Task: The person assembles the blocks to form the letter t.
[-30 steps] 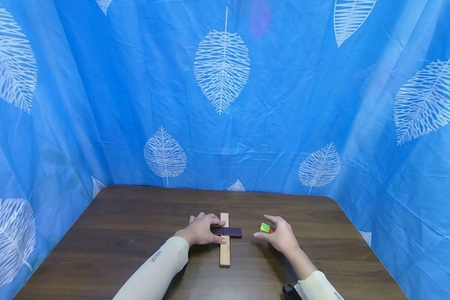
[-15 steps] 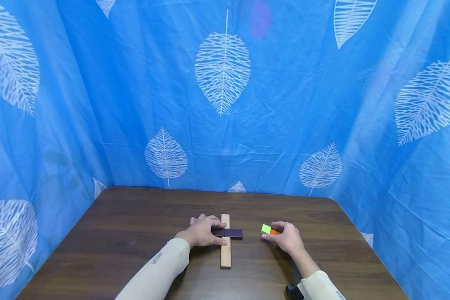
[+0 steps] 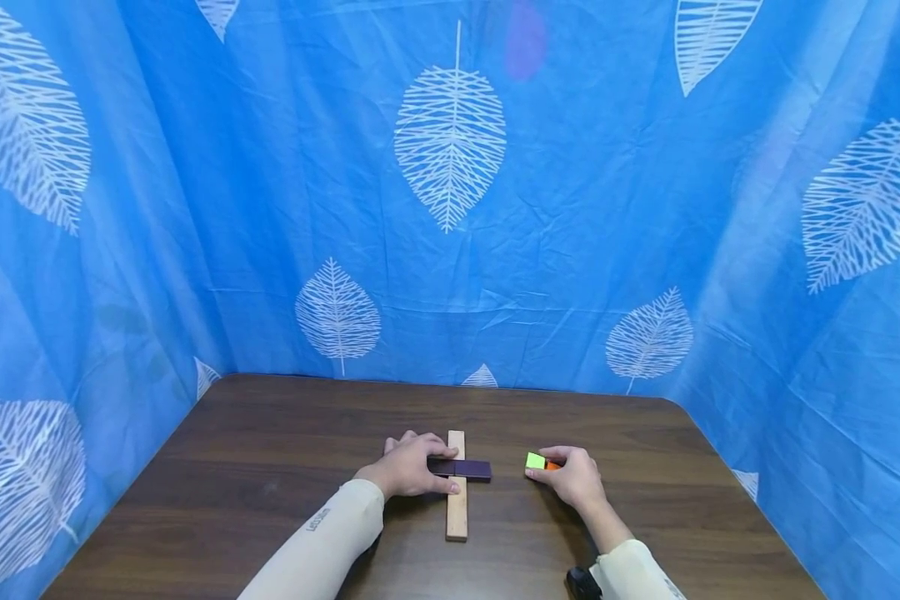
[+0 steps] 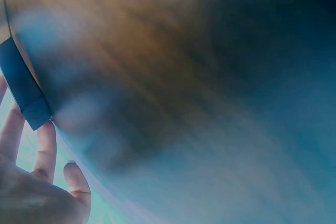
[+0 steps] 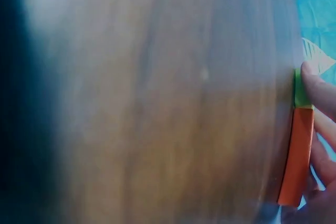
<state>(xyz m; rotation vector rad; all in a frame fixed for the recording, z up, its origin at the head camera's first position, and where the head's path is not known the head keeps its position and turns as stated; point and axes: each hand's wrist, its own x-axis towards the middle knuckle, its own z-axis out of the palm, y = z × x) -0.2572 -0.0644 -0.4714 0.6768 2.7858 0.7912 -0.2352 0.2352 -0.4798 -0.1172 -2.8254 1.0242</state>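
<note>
My left hand lies over dark purple blocks that form a bar between two pale wooden blocks. Its index fingertip rests on the far wooden block and its thumb on the near wooden block. Part of the purple bar is hidden under the hand. My right hand pinches a bright green cube and an orange block lined up behind it. In the right wrist view a fingertip touches the green piece. The left wrist view has a dark block beside the fingers.
All of this is on a dark wood-grain table. Blue cloth with white leaf prints hangs behind the table and at both sides. Table surface lies between the purple bar and the green cube.
My right hand has closed its thumb and finger from a wider spread onto the green and orange blocks. My left hand keeps its place over the purple bar.
</note>
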